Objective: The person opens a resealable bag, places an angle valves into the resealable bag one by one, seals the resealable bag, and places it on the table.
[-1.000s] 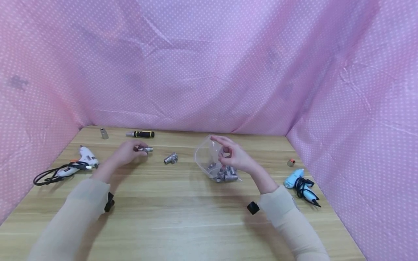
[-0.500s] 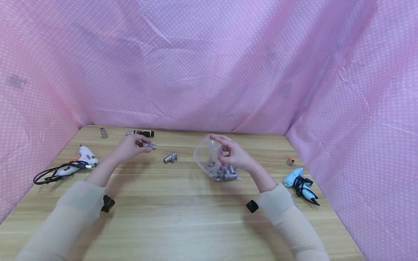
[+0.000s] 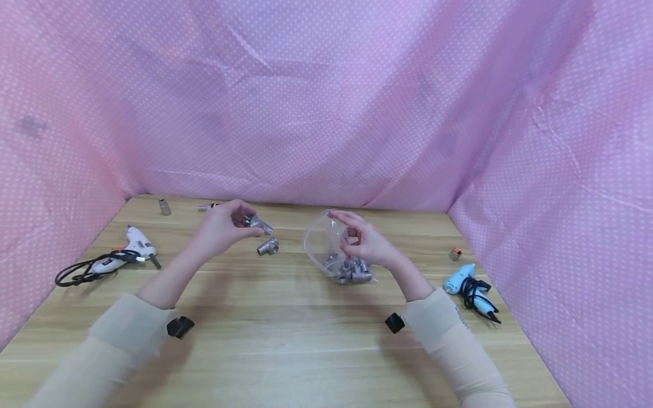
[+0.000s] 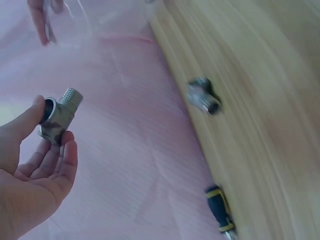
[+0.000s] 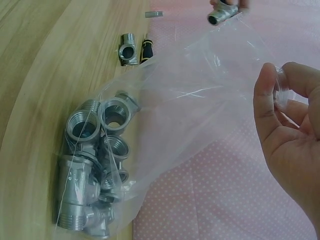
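Presently the left hand [image 3: 219,232] pinches a metal tee fitting [image 3: 259,225] above the table [image 3: 285,340], threaded end toward the bag. To its right, the right hand [image 3: 364,243] pinches open the clear bag [image 3: 321,243] mouth; the bagged fittings [image 5: 92,165] rest below.

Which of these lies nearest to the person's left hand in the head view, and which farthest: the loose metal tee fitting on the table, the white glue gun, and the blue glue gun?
Measured from the left hand, nearest first:
1. The loose metal tee fitting, on the table just to the hand's right.
2. The white glue gun, out on the left side of the table.
3. The blue glue gun, far across by the right edge.
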A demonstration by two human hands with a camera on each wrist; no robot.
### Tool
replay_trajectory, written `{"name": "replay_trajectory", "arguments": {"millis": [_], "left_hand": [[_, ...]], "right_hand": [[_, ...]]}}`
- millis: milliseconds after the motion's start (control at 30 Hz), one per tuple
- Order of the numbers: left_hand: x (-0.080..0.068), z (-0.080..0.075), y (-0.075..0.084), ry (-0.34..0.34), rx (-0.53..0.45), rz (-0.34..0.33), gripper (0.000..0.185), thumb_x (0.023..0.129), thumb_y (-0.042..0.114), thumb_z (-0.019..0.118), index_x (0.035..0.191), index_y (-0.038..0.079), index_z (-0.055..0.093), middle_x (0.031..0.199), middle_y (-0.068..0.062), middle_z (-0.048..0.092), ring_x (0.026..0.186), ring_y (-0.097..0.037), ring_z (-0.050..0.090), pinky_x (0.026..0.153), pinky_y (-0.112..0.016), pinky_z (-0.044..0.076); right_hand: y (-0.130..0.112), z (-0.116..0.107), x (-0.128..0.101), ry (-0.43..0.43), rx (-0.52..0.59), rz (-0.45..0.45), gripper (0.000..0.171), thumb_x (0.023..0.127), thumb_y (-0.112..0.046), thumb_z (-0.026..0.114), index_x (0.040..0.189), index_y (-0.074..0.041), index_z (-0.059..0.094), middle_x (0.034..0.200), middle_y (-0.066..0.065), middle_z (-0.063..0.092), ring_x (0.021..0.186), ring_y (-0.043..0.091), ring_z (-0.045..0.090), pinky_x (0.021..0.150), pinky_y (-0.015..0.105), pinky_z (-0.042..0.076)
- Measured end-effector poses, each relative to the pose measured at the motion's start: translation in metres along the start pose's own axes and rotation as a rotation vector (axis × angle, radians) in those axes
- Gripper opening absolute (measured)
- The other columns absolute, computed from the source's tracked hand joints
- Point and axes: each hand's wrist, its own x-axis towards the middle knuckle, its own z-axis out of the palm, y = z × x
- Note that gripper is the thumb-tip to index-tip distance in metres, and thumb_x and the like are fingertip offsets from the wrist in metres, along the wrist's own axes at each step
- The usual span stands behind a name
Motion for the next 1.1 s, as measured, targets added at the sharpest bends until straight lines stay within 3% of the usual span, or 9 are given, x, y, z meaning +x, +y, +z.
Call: {"name": "replay_trajectory", "arguments": {"millis": [267,500,767,833,967,1100], "left_hand": [[-0.001,0.021,0.035,0.034,-0.136,0.052,0.041,0.071,0.022,0.083,0.103,0.006,0.064,0.091,-0.008,0.069,0.079,-0.018,0.066,0.068,-0.022,0.054],[0.008,0.052,0.05,-0.009,-0.25,0.131,0.041,0.071,0.012,0.082,0.105,0.001,0.063,0.095,-0.009,0.068,0.082,-0.02,0.067,0.074,-0.028,0.057],[0.018,0.089,0.051,-0.075,-0.243,0.203,0.043,0.072,0.008,0.081,0.109,-0.002,0.061,0.1,-0.011,0.064,0.086,-0.021,0.066,0.079,-0.029,0.056],[0.019,0.096,0.05,-0.088,-0.216,0.221,0.042,0.072,0.009,0.081,0.108,-0.001,0.062,0.099,-0.01,0.065,0.085,-0.02,0.065,0.078,-0.03,0.056],[0.018,0.106,0.047,-0.1,-0.135,0.25,0.037,0.073,0.012,0.081,0.105,0.003,0.064,0.1,-0.009,0.066,0.085,-0.019,0.064,0.075,-0.03,0.055],[0.016,0.107,0.044,-0.092,-0.13,0.263,0.031,0.076,0.012,0.078,0.103,0.004,0.064,0.1,-0.008,0.066,0.086,-0.02,0.064,0.074,-0.032,0.054]], "right_hand": [[-0.003,0.0,0.001,-0.003,-0.004,0.003,0.075,0.079,0.018,0.054,0.147,-0.001,0.028,0.147,0.015,0.029,0.07,0.016,0.054,0.063,0.056,0.054],[-0.003,-0.001,0.002,-0.008,-0.005,-0.008,0.073,0.08,0.018,0.054,0.146,0.0,0.028,0.146,0.017,0.03,0.069,0.017,0.055,0.063,0.056,0.054],[-0.003,-0.001,0.002,-0.014,-0.006,-0.019,0.072,0.082,0.017,0.052,0.147,-0.001,0.027,0.149,0.015,0.028,0.071,0.048,0.054,0.062,0.054,0.055],[-0.004,0.0,0.001,-0.013,-0.013,-0.021,0.072,0.082,0.017,0.053,0.147,-0.001,0.028,0.148,0.015,0.029,0.07,0.047,0.055,0.061,0.051,0.055],[-0.002,0.001,0.0,-0.007,-0.018,-0.029,0.072,0.081,0.017,0.053,0.146,0.0,0.028,0.148,0.016,0.029,0.067,0.032,0.058,0.061,0.05,0.056],[0.007,0.003,0.001,-0.009,-0.01,-0.05,0.072,0.08,0.018,0.053,0.146,0.002,0.027,0.148,0.019,0.028,0.067,0.021,0.058,0.061,0.05,0.056]]}}
